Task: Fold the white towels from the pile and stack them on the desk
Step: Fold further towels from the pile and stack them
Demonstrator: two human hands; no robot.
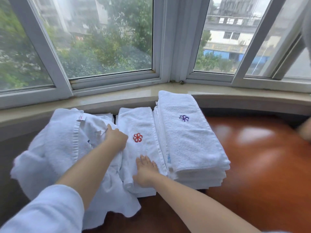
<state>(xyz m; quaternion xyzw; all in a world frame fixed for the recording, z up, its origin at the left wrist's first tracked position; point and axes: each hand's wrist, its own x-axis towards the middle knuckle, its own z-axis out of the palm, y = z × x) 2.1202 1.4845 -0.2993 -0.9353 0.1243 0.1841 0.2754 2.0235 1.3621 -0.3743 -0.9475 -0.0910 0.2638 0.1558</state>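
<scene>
A folded white towel with a red flower emblem tops the middle stack on the reddish-brown desk. My right hand lies flat on its near end, fingers straight. My left hand rests at the left edge of that towel, against the loose pile of white towels; its fingertips are hidden. To the right stands a taller stack of folded towels, topped by one with a purple emblem.
A stone windowsill and large windows run behind the desk. The loose pile hangs over the desk's left front edge. Another person's hand shows blurred at the far right edge. Bare desk surface lies to the right of the stacks.
</scene>
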